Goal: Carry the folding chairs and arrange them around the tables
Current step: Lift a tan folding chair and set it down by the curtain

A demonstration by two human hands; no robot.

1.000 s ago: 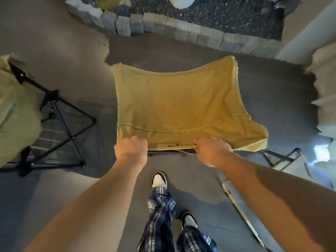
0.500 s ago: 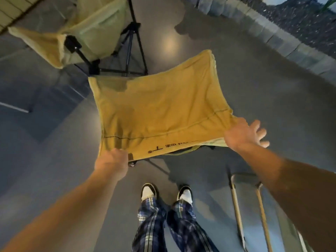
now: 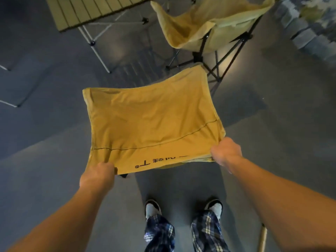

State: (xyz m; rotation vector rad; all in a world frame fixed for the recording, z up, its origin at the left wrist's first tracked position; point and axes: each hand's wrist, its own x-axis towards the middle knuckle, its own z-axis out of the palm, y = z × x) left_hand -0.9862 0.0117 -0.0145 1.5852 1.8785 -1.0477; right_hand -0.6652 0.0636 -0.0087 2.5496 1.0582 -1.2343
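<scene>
A folding chair with a mustard-yellow fabric seat (image 3: pixel 151 122) hangs in front of me above the grey floor, its frame hidden under the cloth. My left hand (image 3: pixel 98 176) grips the near left corner of the fabric. My right hand (image 3: pixel 225 151) grips the near right corner. A second folding chair (image 3: pixel 209 22) with pale yellow fabric and black legs stands unfolded at the upper right. A slatted folding table (image 3: pixel 85 10) on thin metal legs stands at the upper left.
A low stone-block border (image 3: pixel 309 33) runs along the far right. More thin metal legs (image 3: pixel 11 104) touch the floor at the left edge. A pale rod (image 3: pixel 262 237) lies by my right foot. My two feet stand on the grey floor below the chair.
I have turned left, bringing the table and second chair into view ahead. My right hand, spread open half a second ago, now grips the fabric's right corner.
</scene>
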